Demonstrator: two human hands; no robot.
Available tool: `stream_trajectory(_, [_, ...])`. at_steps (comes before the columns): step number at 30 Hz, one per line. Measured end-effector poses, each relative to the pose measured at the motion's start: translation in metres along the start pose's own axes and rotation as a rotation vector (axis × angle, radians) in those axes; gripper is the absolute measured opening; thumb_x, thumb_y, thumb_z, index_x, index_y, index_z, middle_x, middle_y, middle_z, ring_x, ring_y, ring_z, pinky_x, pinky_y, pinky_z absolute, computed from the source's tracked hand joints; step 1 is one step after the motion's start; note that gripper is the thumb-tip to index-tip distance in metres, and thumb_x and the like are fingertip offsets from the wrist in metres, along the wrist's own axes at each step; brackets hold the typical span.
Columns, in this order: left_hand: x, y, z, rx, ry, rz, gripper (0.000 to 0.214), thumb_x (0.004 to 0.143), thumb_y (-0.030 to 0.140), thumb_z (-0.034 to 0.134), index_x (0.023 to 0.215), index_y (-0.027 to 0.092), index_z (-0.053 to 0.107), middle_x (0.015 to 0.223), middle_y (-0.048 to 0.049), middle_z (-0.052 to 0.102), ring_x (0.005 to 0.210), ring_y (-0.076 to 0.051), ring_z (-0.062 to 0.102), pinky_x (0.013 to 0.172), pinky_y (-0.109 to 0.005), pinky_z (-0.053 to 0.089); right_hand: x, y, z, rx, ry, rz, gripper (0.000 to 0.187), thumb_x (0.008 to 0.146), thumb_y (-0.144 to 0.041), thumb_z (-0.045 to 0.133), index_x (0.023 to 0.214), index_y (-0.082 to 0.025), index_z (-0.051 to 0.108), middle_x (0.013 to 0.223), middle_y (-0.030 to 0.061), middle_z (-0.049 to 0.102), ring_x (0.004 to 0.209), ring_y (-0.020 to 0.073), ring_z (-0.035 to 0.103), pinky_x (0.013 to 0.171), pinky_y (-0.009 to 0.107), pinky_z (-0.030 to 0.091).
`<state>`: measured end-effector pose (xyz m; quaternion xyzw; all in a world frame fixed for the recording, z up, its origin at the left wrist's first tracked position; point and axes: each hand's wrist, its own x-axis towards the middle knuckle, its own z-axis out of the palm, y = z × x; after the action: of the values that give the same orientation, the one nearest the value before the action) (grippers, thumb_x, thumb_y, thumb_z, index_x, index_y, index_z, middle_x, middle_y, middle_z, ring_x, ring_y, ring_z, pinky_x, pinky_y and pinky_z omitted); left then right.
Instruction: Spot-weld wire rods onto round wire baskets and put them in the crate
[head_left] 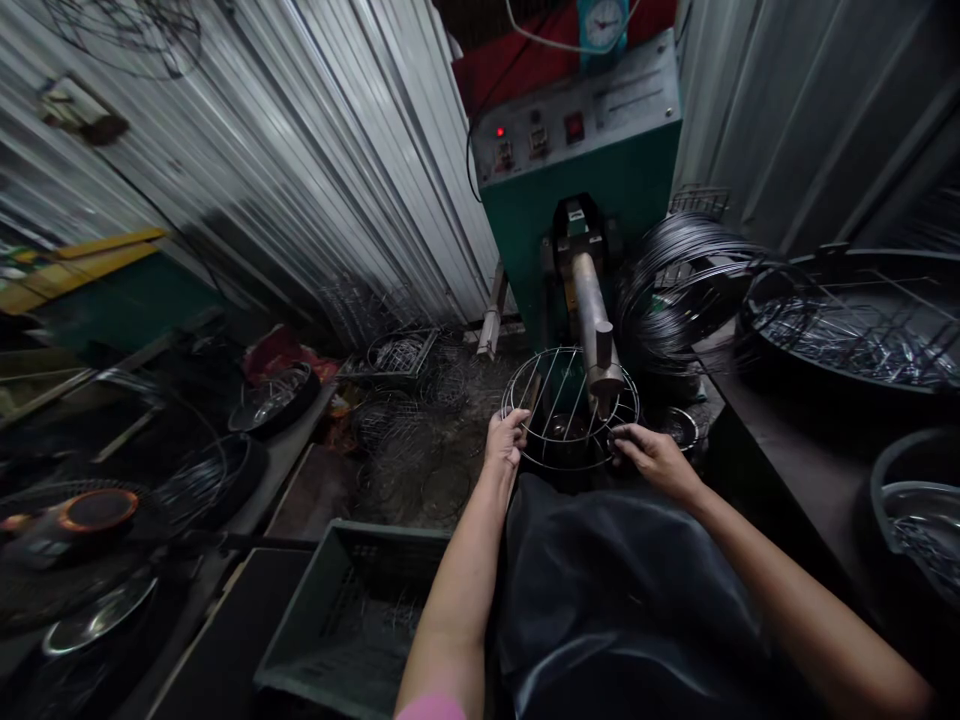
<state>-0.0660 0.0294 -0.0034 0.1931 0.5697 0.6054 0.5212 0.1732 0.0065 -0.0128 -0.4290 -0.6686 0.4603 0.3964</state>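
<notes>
A round wire rack with a double rim and several cross wires sits level below the arm of a spot welder. My left hand is closed on its left rim, thumb on top. At the right rim, close under the welder's electrode tip, my right hand is pinched. Its fingertips are dark and small in view; whether they grip the rim or a small wire piece, I cannot make out.
A green machine cabinet with a lit red lamp stands ahead. Coiled wire rings hang at its right. Wide pans of metal pieces line the right bench. A plastic crate sits left of my lap, and a bowl lies farther left.
</notes>
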Motion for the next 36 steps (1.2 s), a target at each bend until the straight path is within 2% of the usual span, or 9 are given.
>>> stream_trajectory(6, [0.007, 0.000, 0.004, 0.011, 0.028, -0.025, 0.040, 0.043, 0.024, 0.072, 0.064, 0.019, 0.039, 0.049, 0.0123, 0.031, 0.035, 0.001, 0.021, 0.035, -0.015, 0.008, 0.008, 0.003, -0.001, -0.059, 0.003, -0.012, 0.034, 0.080, -0.050, 0.050, 0.091, -0.020, 0.060, 0.067, 0.0018, 0.065, 0.060, 0.0184, 0.062, 0.061, 0.030, 0.048])
stream_trajectory(11, [0.008, -0.002, 0.005, 0.036, 0.066, -0.063, 0.033, 0.046, 0.022, 0.072, 0.061, 0.017, 0.044, 0.046, 0.0115, 0.030, 0.035, 0.000, 0.023, 0.034, -0.015, 0.010, 0.007, 0.000, 0.001, -0.020, 0.028, 0.015, 0.033, 0.078, -0.049, 0.053, 0.090, -0.020, 0.061, 0.067, 0.0019, 0.065, 0.059, 0.0183, 0.062, 0.061, 0.031, 0.049])
stream_trajectory(14, [0.006, -0.003, 0.005, 0.030, 0.080, -0.073, 0.032, 0.047, 0.022, 0.073, 0.059, 0.016, 0.045, 0.046, 0.0109, 0.031, 0.035, 0.000, 0.023, 0.034, -0.015, 0.010, -0.009, 0.007, -0.002, 0.081, 0.191, 0.078, 0.038, 0.076, -0.052, 0.057, 0.095, -0.020, 0.063, 0.074, 0.0041, 0.067, 0.065, 0.0202, 0.063, 0.062, 0.032, 0.051])
stream_trajectory(17, [0.005, -0.003, 0.005, 0.029, 0.098, -0.094, 0.032, 0.047, 0.022, 0.073, 0.058, 0.017, 0.044, 0.045, 0.0113, 0.029, 0.035, 0.000, 0.022, 0.034, -0.015, 0.010, -0.035, 0.019, -0.009, 0.183, 0.326, 0.217, 0.046, 0.074, -0.055, 0.059, 0.101, -0.018, 0.063, 0.082, 0.0068, 0.067, 0.065, 0.0195, 0.063, 0.062, 0.032, 0.052])
stream_trajectory(21, [-0.002, -0.002, 0.005, 0.013, 0.104, -0.078, 0.033, 0.047, 0.022, 0.071, 0.058, 0.018, 0.040, 0.044, 0.0120, 0.026, 0.034, -0.001, 0.020, 0.033, -0.016, 0.010, -0.056, 0.016, -0.008, 0.258, 0.235, 0.307, 0.054, 0.069, -0.055, 0.064, 0.105, -0.015, 0.061, 0.083, 0.0073, 0.065, 0.068, 0.0189, 0.063, 0.064, 0.032, 0.054])
stream_trajectory(25, [-0.017, -0.005, 0.010, -0.038, 0.148, -0.022, 0.037, 0.046, 0.021, 0.073, 0.066, 0.018, 0.041, 0.048, 0.0120, 0.030, 0.035, 0.000, 0.023, 0.033, -0.015, 0.011, -0.044, -0.008, 0.016, 0.341, 0.143, 0.187, 0.047, 0.075, -0.054, 0.061, 0.105, -0.017, 0.060, 0.087, 0.0068, 0.067, 0.072, 0.0195, 0.065, 0.067, 0.033, 0.055])
stream_trajectory(29, [-0.027, -0.008, 0.018, -0.062, 0.190, 0.019, 0.048, 0.046, 0.024, 0.077, 0.081, 0.018, 0.044, 0.053, 0.0112, 0.037, 0.036, -0.001, 0.030, 0.034, -0.015, 0.013, -0.026, -0.014, 0.038, 0.258, 0.159, 0.071, 0.042, 0.075, -0.056, 0.059, 0.095, -0.019, 0.064, 0.082, 0.0057, 0.069, 0.073, 0.0220, 0.065, 0.067, 0.035, 0.055])
stream_trajectory(32, [-0.028, -0.011, 0.022, -0.061, 0.198, 0.038, 0.054, 0.046, 0.024, 0.077, 0.088, 0.019, 0.043, 0.057, 0.0102, 0.041, 0.038, -0.002, 0.035, 0.034, -0.015, 0.014, -0.020, -0.006, 0.041, 0.127, 0.171, 0.042, 0.038, 0.076, -0.053, 0.056, 0.092, -0.020, 0.066, 0.075, 0.0052, 0.068, 0.067, 0.0222, 0.065, 0.060, 0.033, 0.054])
stream_trajectory(36, [-0.025, -0.015, 0.024, -0.072, 0.191, 0.024, 0.055, 0.048, 0.023, 0.076, 0.091, 0.020, 0.042, 0.060, 0.0091, 0.044, 0.040, -0.002, 0.038, 0.034, -0.014, 0.015, -0.019, 0.001, 0.034, 0.005, 0.127, 0.014, 0.034, 0.078, -0.048, 0.055, 0.089, -0.019, 0.068, 0.067, 0.0040, 0.067, 0.059, 0.0201, 0.062, 0.057, 0.031, 0.051])
